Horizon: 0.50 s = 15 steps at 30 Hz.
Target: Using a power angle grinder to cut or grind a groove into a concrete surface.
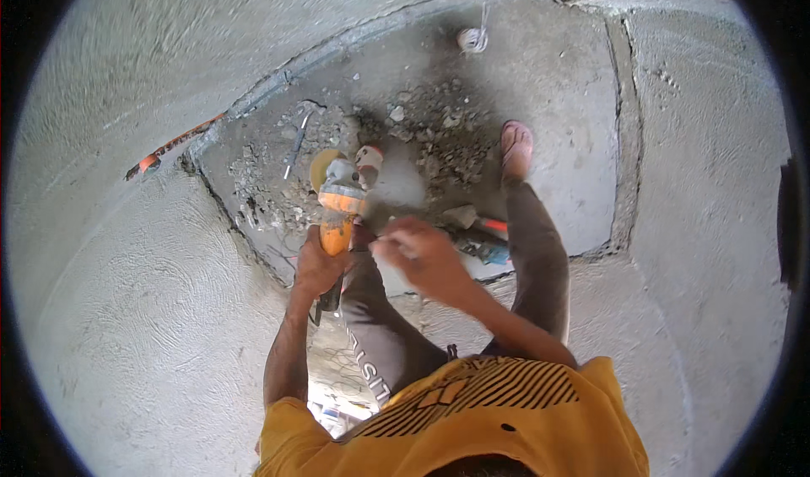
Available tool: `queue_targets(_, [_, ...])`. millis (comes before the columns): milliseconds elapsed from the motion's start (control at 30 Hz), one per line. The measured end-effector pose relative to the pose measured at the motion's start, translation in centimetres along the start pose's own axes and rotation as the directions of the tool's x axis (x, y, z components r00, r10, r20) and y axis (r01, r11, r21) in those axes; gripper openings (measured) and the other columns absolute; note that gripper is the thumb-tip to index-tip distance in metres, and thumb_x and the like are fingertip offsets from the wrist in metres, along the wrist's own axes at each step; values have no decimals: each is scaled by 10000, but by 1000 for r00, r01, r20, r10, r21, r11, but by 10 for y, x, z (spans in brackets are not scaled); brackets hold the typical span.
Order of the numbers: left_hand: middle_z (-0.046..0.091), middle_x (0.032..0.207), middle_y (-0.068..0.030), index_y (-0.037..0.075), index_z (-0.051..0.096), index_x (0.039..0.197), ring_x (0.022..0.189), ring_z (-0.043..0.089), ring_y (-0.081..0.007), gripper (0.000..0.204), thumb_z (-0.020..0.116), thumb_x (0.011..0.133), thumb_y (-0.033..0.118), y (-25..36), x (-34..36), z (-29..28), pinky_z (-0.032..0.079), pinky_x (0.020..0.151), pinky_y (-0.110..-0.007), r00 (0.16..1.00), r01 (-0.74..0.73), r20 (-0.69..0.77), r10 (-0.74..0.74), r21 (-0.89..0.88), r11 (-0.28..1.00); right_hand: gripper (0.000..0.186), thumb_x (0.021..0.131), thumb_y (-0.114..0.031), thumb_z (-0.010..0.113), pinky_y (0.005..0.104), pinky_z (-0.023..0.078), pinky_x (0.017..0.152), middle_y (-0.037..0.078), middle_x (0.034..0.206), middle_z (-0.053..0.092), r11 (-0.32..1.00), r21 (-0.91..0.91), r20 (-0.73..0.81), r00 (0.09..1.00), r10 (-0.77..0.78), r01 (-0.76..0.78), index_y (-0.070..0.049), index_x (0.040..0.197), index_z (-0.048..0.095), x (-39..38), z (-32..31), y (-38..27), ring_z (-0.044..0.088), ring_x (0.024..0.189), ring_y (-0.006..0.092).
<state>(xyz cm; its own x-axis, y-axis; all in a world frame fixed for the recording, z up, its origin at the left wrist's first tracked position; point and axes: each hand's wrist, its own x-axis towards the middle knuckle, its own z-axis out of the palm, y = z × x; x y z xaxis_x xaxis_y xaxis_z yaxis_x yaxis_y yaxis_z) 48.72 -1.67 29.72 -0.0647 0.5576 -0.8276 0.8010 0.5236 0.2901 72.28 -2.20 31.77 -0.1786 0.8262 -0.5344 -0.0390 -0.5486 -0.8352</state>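
Observation:
My left hand (321, 266) grips an orange angle grinder (337, 232) with a yellowish disc, held above my left leg. Just right of the grinder's body, my right hand (413, 253) is blurred by motion, fingers bent; whether it holds anything is unclear. Beyond the grinder, broken concrete and rubble (447, 144) cover part of the floor. A hammer (299, 140) with a dark grip lies to the left. A blue tool (494, 251) and something with a red handle (494, 224) lie behind my right forearm, partly hidden.
A roll of white cord (472, 40) lies at the far side. My right foot (516, 144), in a sandal, stands right of the rubble. A long, narrow orange-tipped item (148, 163) is at the left edge of the recessed patch. A rough cut groove (624, 131) borders its right.

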Motion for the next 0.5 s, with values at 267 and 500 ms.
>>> queue_targets(267, [656, 929, -170, -27, 551, 1080, 845, 642, -256, 550, 785, 630, 186, 103, 28, 48, 514, 757, -374, 1000, 10, 23, -8, -69, 998, 305, 911, -249, 630, 316, 481, 652, 163, 787, 642, 804, -475, -234, 932, 276, -357, 50, 862, 665, -37, -254, 27, 622, 729, 176])
queue_targets(500, [646, 896, -247, -34, 525, 1024, 863, 639, -414, 488, 724, 671, 239, 115, 74, 70, 510, 742, -448, 998, -26, -64, 14, -187, 982, 300, 919, -254, 618, 274, 428, 579, 61, 690, 596, 858, -424, -125, 957, 263, -291, 37, 854, 659, 28, -231, 35, 542, 641, 99])
